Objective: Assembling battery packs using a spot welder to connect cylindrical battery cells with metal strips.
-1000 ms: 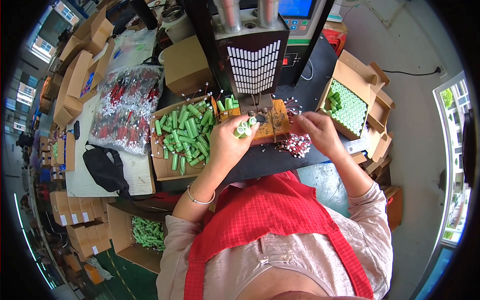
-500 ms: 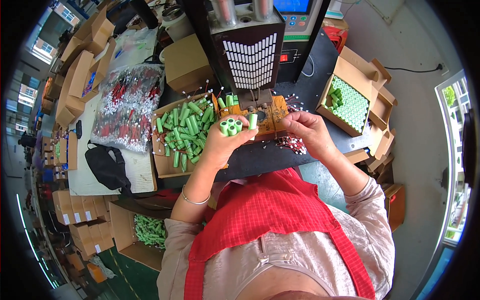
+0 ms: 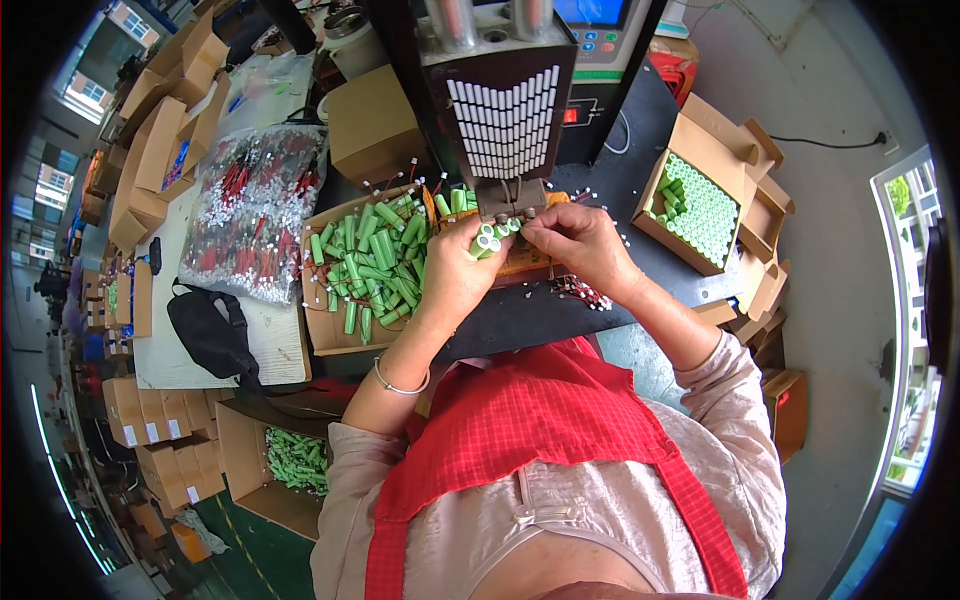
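Observation:
Several green cylindrical battery cells (image 3: 486, 243) are bunched in my left hand (image 3: 455, 275), which is closed round them, their pale ends tilted up. The cells sit right below the electrode tips of a spot-welding machine (image 3: 505, 125). My right hand (image 3: 592, 250) is pinched at the end of the rightmost cell, close beside the tips. Whatever lies between its fingertips is too small to make out. Beneath both hands is a worn orange block (image 3: 522, 262), partly covered by them.
Left of my hands, an open carton (image 3: 325, 330) holds loose green cells with wires. A pile of red-and-black wire leads (image 3: 582, 292) lies by the block. At the right stands a box of upright cells (image 3: 705, 215). Bagged leads (image 3: 255, 210) and a black pouch (image 3: 212, 335) lie farther left.
Both hands have moved forward to the welder's tips. My left hand has tilted the cells, and my right hand has come leftward against them.

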`<state>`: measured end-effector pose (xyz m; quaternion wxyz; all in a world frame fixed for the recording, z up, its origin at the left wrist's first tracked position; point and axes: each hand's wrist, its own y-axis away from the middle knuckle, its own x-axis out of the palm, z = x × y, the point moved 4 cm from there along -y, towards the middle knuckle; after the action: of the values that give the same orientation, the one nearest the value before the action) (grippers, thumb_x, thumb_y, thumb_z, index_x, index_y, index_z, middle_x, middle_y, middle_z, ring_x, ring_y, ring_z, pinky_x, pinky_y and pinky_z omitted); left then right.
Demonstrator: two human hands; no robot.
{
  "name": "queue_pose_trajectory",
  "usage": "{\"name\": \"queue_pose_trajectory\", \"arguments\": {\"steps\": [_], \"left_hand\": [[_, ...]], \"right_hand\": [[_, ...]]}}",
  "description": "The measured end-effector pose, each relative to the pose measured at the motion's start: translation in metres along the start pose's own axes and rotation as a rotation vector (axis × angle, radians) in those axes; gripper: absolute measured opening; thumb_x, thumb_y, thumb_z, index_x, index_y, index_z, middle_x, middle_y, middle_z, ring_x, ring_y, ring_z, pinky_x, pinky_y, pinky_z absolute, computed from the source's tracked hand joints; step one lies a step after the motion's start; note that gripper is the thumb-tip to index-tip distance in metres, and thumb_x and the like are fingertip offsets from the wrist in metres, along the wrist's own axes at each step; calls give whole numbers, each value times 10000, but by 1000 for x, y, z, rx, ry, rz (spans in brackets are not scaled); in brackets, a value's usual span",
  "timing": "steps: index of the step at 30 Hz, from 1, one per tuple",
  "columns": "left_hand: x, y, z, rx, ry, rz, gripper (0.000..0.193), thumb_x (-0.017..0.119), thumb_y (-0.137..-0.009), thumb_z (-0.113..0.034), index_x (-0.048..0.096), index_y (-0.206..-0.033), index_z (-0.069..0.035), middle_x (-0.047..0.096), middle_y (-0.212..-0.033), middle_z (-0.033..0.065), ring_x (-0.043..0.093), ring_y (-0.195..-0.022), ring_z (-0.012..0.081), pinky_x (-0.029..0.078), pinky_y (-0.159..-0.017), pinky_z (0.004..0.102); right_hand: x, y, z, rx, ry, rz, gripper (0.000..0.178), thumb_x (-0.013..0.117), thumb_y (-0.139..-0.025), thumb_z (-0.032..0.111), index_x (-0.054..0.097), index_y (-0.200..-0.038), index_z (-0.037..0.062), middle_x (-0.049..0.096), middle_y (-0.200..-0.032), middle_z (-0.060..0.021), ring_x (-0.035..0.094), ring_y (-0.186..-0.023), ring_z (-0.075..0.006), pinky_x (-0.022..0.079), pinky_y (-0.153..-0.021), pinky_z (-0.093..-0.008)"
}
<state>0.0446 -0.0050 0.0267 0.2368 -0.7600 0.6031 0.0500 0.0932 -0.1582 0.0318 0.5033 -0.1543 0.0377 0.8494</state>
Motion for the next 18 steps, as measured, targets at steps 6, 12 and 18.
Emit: {"name": "queue_pose_trajectory", "arguments": {"steps": [6, 12, 18], "left_hand": [[1, -2, 1, -71, -53, 28, 182, 700, -727, -76, 635, -882, -5, 653, -781, 67, 589, -670, 105, 465, -614, 250], [-28, 4, 18, -240, -2, 5, 281, 714, -756, -162, 627, -971, -4, 635, -745, 26, 563, -631, 82, 464, -586, 233], [-100, 15, 24, -150, -250, -199, 218, 653, -797, -116, 625, -979, 1, 581, -860, 59, 556, -746, 118, 451, -682, 240]], "right_hand": [[-1, -3, 2, -15, 16, -1, 191, 641, -816, 160, 634, -836, -29, 588, -688, -36, 524, -615, -66, 449, -561, -246], [-38, -7, -11, 13, -82, -90, 251, 549, -897, 200, 618, -976, -28, 633, -829, -39, 581, -777, -93, 483, -692, -242], [-93, 9, -55, 17, 628, -38, 126, 575, -804, 46, 637, -905, 4, 641, -826, -151, 638, -752, -258, 505, -692, -321]]}}
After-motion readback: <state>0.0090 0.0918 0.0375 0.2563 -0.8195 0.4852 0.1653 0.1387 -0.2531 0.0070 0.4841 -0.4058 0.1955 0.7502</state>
